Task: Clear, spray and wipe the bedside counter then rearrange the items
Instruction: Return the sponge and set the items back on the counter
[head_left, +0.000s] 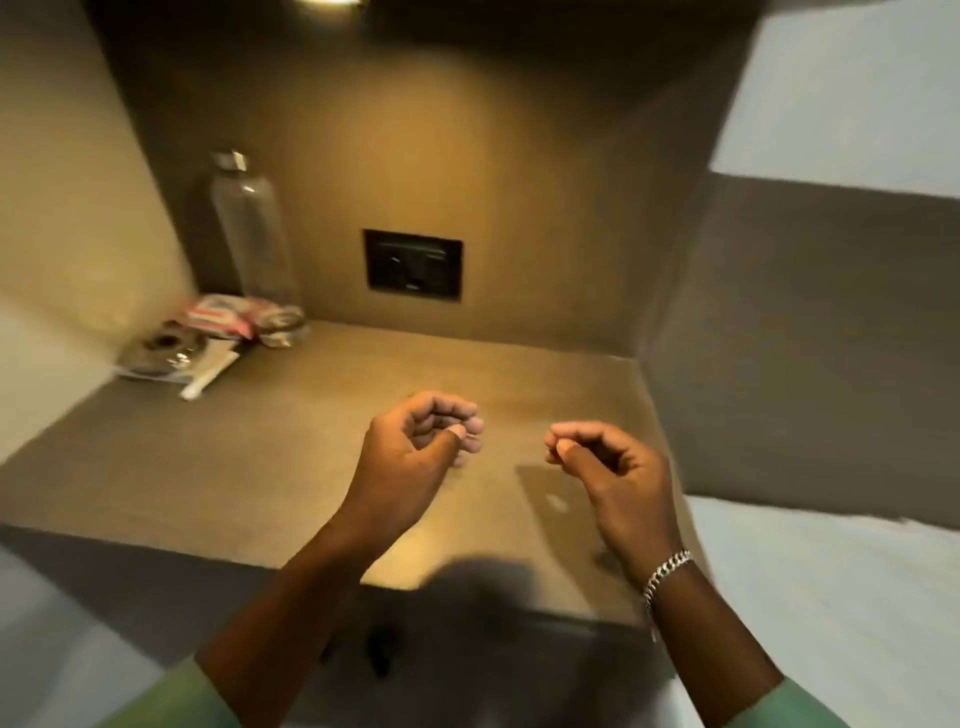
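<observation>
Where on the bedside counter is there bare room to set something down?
The counter is bare from the middle to the right wall, below the wall socket, and along the front left edge. The back left corner is crowded: clear bottle, crumpled wrapper, round metal piece. Both hands hover front centre.

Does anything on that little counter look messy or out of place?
Only the back left corner: a crumpled wrapper, a round shiny thing lying on white paper, heaped beside an upright bottle. The picture is too blurred to name them better. The rest of the counter is bare; no spill shows. Both hands hold nothing.
</observation>
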